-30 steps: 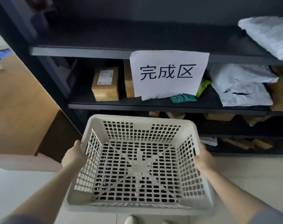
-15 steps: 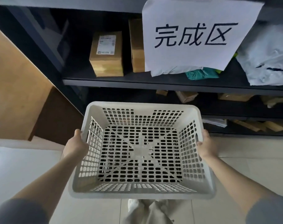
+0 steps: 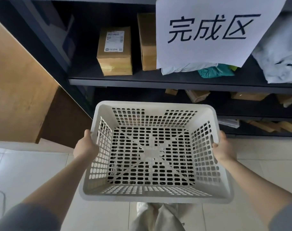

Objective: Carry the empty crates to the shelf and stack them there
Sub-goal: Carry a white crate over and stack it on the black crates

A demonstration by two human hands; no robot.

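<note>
A white perforated crate [image 3: 152, 152] is held in the air in front of a dark shelf [image 3: 158, 82], its open top facing up and nothing inside. The left hand [image 3: 85, 147] grips the crate's rim at 9 o'clock, thumb over the edge beside a handle slot, fingers hidden under the wall. The right hand [image 3: 224, 147] grips the rim at 3 o'clock the same way, thumb on top near the opposite slot. Both hands are closed around the rim, with bare forearms running back to grey sleeves [image 3: 25, 217] at the bottom corners.

The crate's far edge, at 12 o'clock, sits just below the front lip of the middle shelf board and does not touch it. On that board, at 11 o'clock from the crate, a box [image 3: 114, 52] with a white label stands upright; a second box [image 3: 147, 42] stands just beside it to the right. A paper sign [image 3: 213, 30] with three handwritten characters hangs at 1 o'clock, covering part of the second box. Under its lower edge lie a pale bag and a green bag [image 3: 215, 72]. At 2 o'clock rests a larger white bag [image 3: 278, 60]. The lower shelf level behind the crate holds several small parcels [image 3: 197, 95], dim in shadow.

A tan board [image 3: 17, 80] leans at 10 o'clock. Below the crate, at 6 o'clock, pale trousers [image 3: 158, 217] show above a tiled floor [image 3: 33, 172].
</note>
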